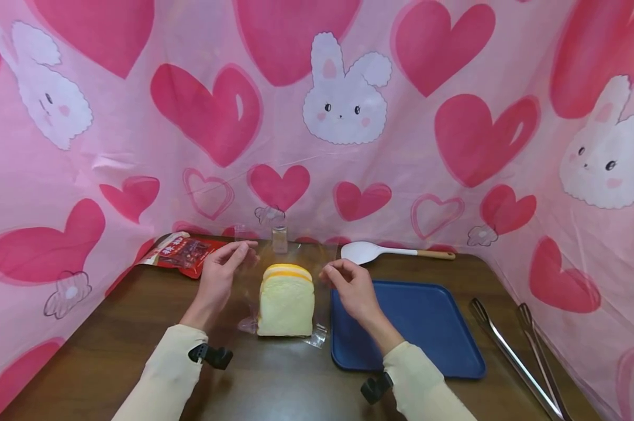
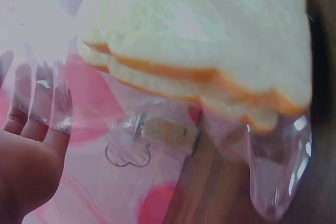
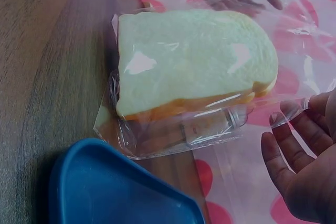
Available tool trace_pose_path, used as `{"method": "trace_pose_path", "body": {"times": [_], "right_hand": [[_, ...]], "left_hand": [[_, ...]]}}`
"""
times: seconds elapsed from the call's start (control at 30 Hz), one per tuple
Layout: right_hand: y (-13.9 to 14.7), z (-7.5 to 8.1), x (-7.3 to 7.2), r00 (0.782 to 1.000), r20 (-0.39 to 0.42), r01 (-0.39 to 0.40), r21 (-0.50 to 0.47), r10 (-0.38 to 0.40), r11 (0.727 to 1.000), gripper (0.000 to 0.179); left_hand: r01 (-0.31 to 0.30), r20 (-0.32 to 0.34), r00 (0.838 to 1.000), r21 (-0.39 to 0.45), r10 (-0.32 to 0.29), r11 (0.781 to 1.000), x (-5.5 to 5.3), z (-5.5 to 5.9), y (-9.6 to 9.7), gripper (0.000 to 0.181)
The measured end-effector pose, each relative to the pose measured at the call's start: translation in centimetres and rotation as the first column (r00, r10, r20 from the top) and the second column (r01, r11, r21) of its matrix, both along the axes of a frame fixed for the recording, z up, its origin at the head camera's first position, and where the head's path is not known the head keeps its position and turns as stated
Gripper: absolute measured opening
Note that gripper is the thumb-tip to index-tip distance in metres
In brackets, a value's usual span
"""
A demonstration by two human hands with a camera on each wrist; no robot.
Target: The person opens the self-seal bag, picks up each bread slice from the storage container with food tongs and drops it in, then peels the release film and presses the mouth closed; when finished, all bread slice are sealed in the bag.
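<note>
Slices of white bread (image 1: 286,304) with orange-brown crusts sit inside a clear plastic bag (image 1: 317,335), between my two hands. My left hand (image 1: 223,268) holds the bag's upper left edge, its fingers reaching forward; in the left wrist view the film lies over those fingers (image 2: 37,124). On the other side, my right hand (image 1: 352,285) pinches the upper right edge between thumb and index finger. Loose film (image 2: 275,177) sags beside the bread in the left wrist view. Both hands stay apart from the bread itself.
A blue tray (image 1: 409,330) lies right of the bread, partly under my right forearm. Metal tongs (image 1: 512,351) lie farther right. Along the back are a white spatula with a wooden handle (image 1: 435,254), a small clear bottle (image 1: 279,240) and a red food packet (image 1: 185,252).
</note>
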State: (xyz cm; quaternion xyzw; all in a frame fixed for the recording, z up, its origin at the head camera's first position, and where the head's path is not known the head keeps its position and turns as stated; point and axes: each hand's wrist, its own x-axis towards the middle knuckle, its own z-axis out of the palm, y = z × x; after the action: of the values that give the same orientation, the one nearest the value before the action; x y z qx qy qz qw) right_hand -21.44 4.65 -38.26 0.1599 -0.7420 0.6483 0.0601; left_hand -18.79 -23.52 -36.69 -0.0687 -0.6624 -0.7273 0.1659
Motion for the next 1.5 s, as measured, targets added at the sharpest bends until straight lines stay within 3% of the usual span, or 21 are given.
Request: {"method": "trace_pose_path", "body": {"times": [0.1, 0.17, 0.27, 0.6, 0.83, 1.0, 1.1, 1.2, 1.3, 1.37, 1.43, 1.5], "right_hand": [[0.2, -0.1, 0.0, 1.0, -0.001, -0.005, 0.004, 0.005, 1.0, 0.013], [0.3, -0.1, 0.0, 1.0, -0.005, -0.003, 0.003, 0.004, 1.0, 0.013], [0.5, 0.0, 0.0, 1.0, -0.013, 0.003, 0.003, -0.003, 1.0, 0.013], [0.8, 0.2, -0.2, 1.0, -0.015, 0.016, 0.03, -0.016, 0.999, 0.015], [0.6, 0.5, -0.3, 0.999, -0.022, 0.03, 0.025, -0.03, 0.999, 0.016], [0.4, 1.2, -0.3, 0.985, -0.099, 0.143, 0.008, -0.142, 0.99, 0.014], [0.0, 1.9, -0.3, 0.938, -0.237, 0.26, 0.0, -0.253, 0.966, 0.014], [-0.7, 2.8, -0.1, 0.845, -0.438, 0.332, -0.016, -0.306, 0.943, 0.013], [-1.8, 3.6, 0.0, 0.73, -0.627, 0.339, -0.012, -0.271, 0.941, 0.012], [-2.7, 4.1, 0.0, 0.67, -0.71, 0.322, 0.013, -0.218, 0.947, 0.012], [-3.7, 4.5, 0.1, 0.635, -0.755, 0.297, 0.042, -0.164, 0.954, 0.013], [-4.7, 4.9, 0.2, 0.616, -0.78, 0.275, 0.078, -0.114, 0.958, 0.015]], "left_hand": [[0.05, -0.049, 0.998, 0.117, -0.044, 0.992, -0.3, 0.2, 0.4, 0.027], [0.078, -0.077, 0.995, 0.15, -0.067, 0.986, -0.4, 0.2, 0.5, 0.033], [0.094, -0.093, 0.992, 0.165, -0.08, 0.982, -0.4, 0.4, 0.7, 0.038], [0.069, -0.123, 0.992, 0.227, -0.042, 0.971, -0.4, 0.7, 1.4, 0.024], [0.061, -0.138, 0.99, 0.272, -0.024, 0.96, -0.3, 1.0, 1.5, 0.03], [0.071, -0.164, 0.986, 0.274, -0.026, 0.959, -0.4, 1.0, 1.5, 0.03], [0.078, -0.174, 0.984, 0.268, -0.032, 0.96, -0.5, 1.0, 1.5, 0.029], [0.085, -0.179, 0.983, 0.269, -0.037, 0.959, -0.4, 1.0, 1.5, 0.029], [0.079, -0.178, 0.984, 0.273, -0.03, 0.959, -0.4, 1.1, 1.5, 0.029], [0.078, -0.177, 0.984, 0.276, -0.029, 0.958, -0.4, 1.1, 1.5, 0.029], [0.076, -0.174, 0.984, 0.273, -0.028, 0.959, -0.3, 1.0, 1.5, 0.029], [0.086, -0.175, 0.984, 0.268, -0.039, 0.96, -0.2, 1.0, 1.4, 0.029]]}}
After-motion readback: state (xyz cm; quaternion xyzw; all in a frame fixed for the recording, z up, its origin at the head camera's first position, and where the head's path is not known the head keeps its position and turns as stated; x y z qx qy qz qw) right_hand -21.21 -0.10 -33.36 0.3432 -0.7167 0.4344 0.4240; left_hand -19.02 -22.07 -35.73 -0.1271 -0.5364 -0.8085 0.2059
